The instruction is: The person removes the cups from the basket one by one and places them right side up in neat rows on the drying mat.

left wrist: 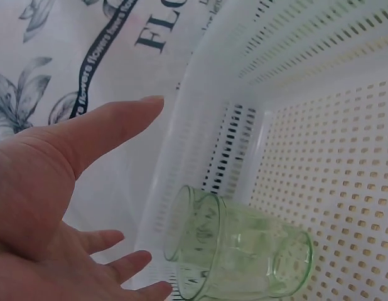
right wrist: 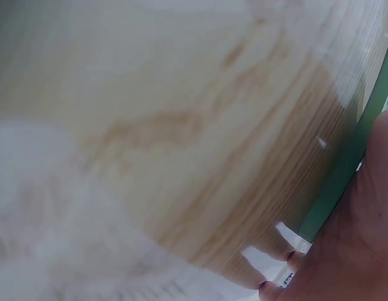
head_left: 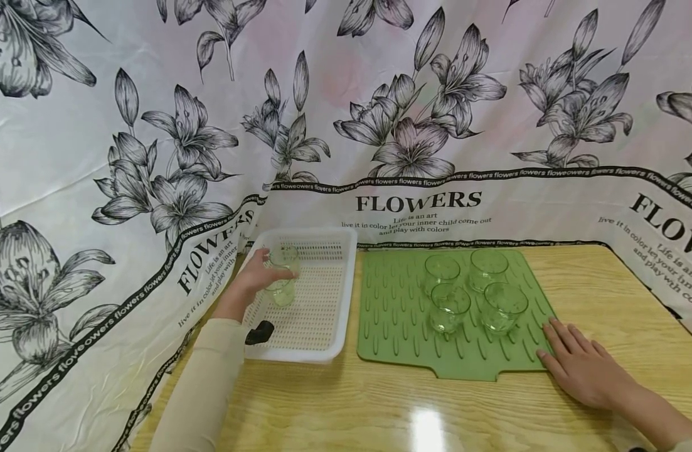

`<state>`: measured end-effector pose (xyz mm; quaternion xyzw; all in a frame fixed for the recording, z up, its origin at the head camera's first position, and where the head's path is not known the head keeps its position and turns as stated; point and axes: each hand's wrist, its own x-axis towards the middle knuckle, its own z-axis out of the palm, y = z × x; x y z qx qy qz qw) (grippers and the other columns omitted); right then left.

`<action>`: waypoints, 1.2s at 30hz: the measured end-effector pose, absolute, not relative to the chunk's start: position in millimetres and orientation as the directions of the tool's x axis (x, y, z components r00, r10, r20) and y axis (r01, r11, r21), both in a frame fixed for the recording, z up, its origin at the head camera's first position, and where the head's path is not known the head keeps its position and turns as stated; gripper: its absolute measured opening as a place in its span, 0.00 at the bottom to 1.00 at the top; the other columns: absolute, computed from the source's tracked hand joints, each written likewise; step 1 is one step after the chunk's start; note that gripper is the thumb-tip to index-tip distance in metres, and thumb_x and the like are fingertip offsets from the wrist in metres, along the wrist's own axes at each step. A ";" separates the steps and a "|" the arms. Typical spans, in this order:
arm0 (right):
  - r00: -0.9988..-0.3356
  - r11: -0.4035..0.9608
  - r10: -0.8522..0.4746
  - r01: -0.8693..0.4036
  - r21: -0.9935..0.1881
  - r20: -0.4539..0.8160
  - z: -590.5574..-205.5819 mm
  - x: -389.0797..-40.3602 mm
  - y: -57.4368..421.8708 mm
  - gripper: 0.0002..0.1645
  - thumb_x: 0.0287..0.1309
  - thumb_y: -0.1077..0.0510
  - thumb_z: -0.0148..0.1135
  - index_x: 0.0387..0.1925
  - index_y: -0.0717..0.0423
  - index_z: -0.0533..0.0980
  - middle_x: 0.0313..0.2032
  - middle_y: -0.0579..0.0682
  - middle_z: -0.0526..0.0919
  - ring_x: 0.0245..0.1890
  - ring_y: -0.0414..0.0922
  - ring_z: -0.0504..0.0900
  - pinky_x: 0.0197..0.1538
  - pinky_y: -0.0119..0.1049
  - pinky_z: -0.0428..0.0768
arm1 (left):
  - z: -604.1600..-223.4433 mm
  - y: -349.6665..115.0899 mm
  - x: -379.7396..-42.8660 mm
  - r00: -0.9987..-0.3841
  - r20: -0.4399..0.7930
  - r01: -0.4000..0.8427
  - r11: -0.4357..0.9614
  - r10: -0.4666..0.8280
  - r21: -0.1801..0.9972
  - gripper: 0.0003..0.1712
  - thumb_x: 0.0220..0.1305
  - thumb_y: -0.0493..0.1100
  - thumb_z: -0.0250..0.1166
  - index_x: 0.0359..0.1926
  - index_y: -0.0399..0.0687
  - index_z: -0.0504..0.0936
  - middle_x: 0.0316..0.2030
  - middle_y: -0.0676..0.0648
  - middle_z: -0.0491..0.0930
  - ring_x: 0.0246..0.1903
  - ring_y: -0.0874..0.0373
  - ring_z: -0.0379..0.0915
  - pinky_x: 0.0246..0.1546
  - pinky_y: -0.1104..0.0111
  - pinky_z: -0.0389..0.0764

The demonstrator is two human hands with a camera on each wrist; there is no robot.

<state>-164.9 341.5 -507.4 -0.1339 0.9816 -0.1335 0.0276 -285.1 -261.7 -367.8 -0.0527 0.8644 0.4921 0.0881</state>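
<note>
My left hand reaches over the left side of a white perforated basket, thumb and fingers spread apart. Close by its fingers, inside the basket, are two clear green-tinted glasses, a far one and a near one. In the left wrist view, a glass lies beyond the fingertips, with a gap to the thumb. My right hand lies flat on the table, its fingertips at the right edge of a green ridged mat. Several similar glasses stand grouped on the mat's right half.
The basket stands left of the mat on a wood-grain table. A small black object shows at the basket's near left corner, by the left wrist. A white flower-printed cloth hangs behind and along the left.
</note>
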 end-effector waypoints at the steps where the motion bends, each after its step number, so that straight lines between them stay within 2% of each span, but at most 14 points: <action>1: -0.963 0.929 -0.271 -0.256 -0.269 -0.018 -507.5 -164.9 341.7 0.43 0.82 0.42 0.38 0.77 0.73 0.48 0.76 0.75 0.48 0.73 0.77 0.45 0.64 0.80 0.49 | -368.1 -262.2 -285.4 -0.977 -0.215 -0.184 0.513 0.001 0.838 0.62 0.64 0.47 0.72 0.81 0.40 0.36 0.80 0.34 0.39 0.78 0.34 0.38 0.75 0.39 0.50; 6: -0.963 0.929 -0.267 -0.250 -0.272 -0.026 -505.8 -164.2 340.7 0.43 0.82 0.42 0.37 0.77 0.74 0.49 0.75 0.75 0.49 0.73 0.77 0.45 0.65 0.79 0.49 | -375.5 -264.8 -290.9 -0.971 -0.240 -0.205 0.506 0.004 0.838 0.63 0.64 0.47 0.72 0.81 0.39 0.35 0.80 0.34 0.38 0.78 0.34 0.36 0.75 0.39 0.49; 13: -0.963 0.929 -0.270 -0.254 -0.268 -0.025 -505.7 -163.6 338.8 0.43 0.82 0.42 0.38 0.76 0.74 0.50 0.75 0.75 0.49 0.73 0.77 0.46 0.65 0.79 0.50 | -388.0 -269.3 -294.3 -0.965 -0.263 -0.236 0.521 -0.023 0.821 0.61 0.63 0.48 0.74 0.79 0.32 0.41 0.79 0.31 0.43 0.77 0.32 0.41 0.75 0.39 0.52; 23: -0.964 0.934 -0.265 -0.255 -0.251 -0.006 -508.9 -164.9 340.8 0.43 0.82 0.42 0.38 0.77 0.74 0.49 0.76 0.75 0.49 0.73 0.77 0.46 0.65 0.79 0.50 | -398.3 -276.8 -289.6 -0.967 -0.254 -0.212 0.520 0.009 0.827 0.57 0.63 0.39 0.71 0.79 0.32 0.43 0.78 0.31 0.47 0.77 0.32 0.42 0.75 0.41 0.53; 36: -0.966 0.934 -0.256 -0.242 -0.261 -0.020 -508.1 -161.1 337.9 0.43 0.82 0.41 0.38 0.77 0.73 0.50 0.75 0.75 0.50 0.73 0.77 0.47 0.65 0.79 0.50 | -401.5 -281.5 -288.6 -0.969 -0.243 -0.179 0.557 0.041 0.811 0.55 0.62 0.36 0.71 0.78 0.28 0.44 0.77 0.29 0.49 0.75 0.30 0.45 0.74 0.41 0.54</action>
